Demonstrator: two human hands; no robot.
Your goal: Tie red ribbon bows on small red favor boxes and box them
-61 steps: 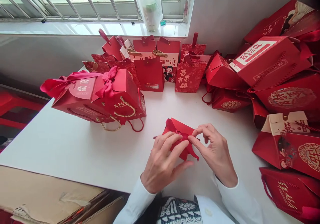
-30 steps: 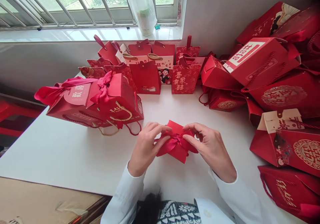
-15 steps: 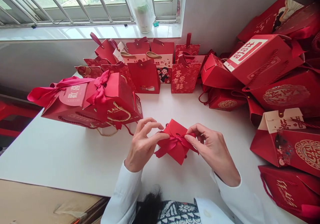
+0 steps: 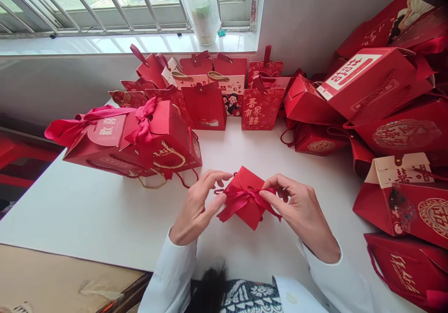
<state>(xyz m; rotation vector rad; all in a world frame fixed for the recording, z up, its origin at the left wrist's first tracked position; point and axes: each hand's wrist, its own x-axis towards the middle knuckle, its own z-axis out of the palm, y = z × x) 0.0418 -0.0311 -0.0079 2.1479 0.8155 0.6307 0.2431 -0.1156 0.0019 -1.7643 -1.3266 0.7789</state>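
A small red gift box [image 4: 255, 214] stands on the white table in front of me, tied on top with a dark pink ribbon bow [image 4: 238, 199]. My right hand [image 4: 292, 202] pinches the bow's right loop between thumb and forefinger. On the box's left side, my left hand [image 4: 203, 205] is held apart from the ribbon, thumb and fingers spread, with nothing between them. A twisted red cord pokes out beside the box near my left fingers. The ribbon's tails hang down over both front sides of the box.
Large red gift boxes with bows and rope handles [image 4: 129, 140] stand at the left. Several small red gift bags [image 4: 205, 107] line the back by the windowsill [image 4: 147, 45]. A pile of red boxes [image 4: 381, 89] fills the right. Cardboard [image 4: 59, 280] lies at the lower left.
My left hand has let go of the bow's left loop, drawn back to the left and opened. My right hand keeps its pinch on the right loop. The view has shifted slightly.
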